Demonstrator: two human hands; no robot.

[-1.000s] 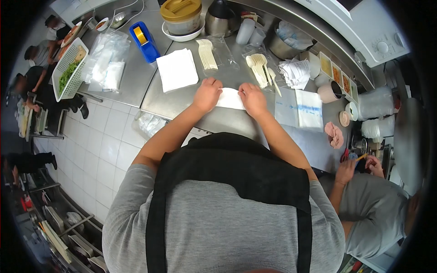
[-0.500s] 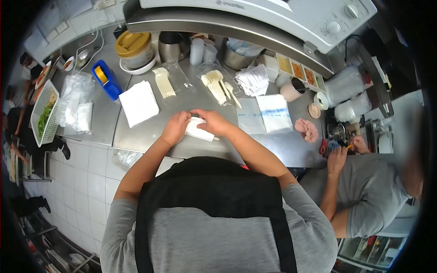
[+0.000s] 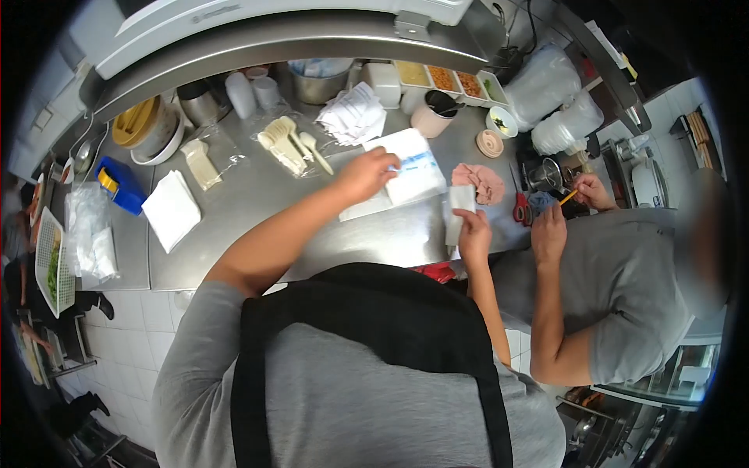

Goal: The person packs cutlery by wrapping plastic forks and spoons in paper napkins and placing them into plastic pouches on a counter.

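Note:
My left hand is over the stack of white plastic bags with blue print, its curled fingers pinching at the top bag's left side. In my right hand is a white napkin roll, held upright near the counter's front edge; a thin tip shows at its lower end. Left of the bags lie pale plastic spoons on clear film. Further left are a bag of plastic forks and a stack of white napkins.
A crumpled pink cloth and red scissors lie to the right. Beside me a co-worker's hands hold a yellow stick-like thing. A blue tape dispenser stands left; a metal shelf overhangs the back.
My hands have separated. The right has carried the napkin roll to the right; the left has reached onto the printed bags. The view has shifted right.

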